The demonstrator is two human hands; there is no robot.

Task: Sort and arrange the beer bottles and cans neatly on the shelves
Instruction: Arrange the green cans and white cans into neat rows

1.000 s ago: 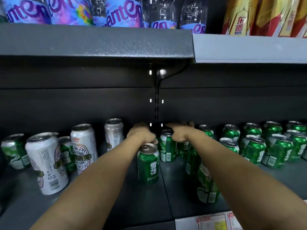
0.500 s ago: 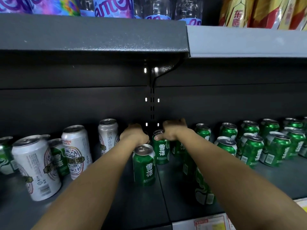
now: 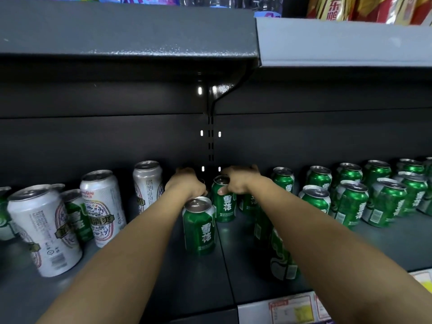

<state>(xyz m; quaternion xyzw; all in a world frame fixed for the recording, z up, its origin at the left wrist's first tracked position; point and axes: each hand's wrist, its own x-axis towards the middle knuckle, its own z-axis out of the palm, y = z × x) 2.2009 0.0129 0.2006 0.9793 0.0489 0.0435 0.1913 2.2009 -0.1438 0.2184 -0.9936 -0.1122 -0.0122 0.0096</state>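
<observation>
A green can (image 3: 224,199) stands far back on the shelf (image 3: 201,284), the right hand (image 3: 236,183) pinching its rim. The left hand (image 3: 187,187) curls over something hidden (a can, probably). Next: seat both squarely behind the near green can (image 3: 199,226).

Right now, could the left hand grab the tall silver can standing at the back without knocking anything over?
Probably yes. The left hand sits just right of the tall silver can, with bare dark shelf between them. The white can stands off to its other side, so a short sideways reach looks free.
</observation>
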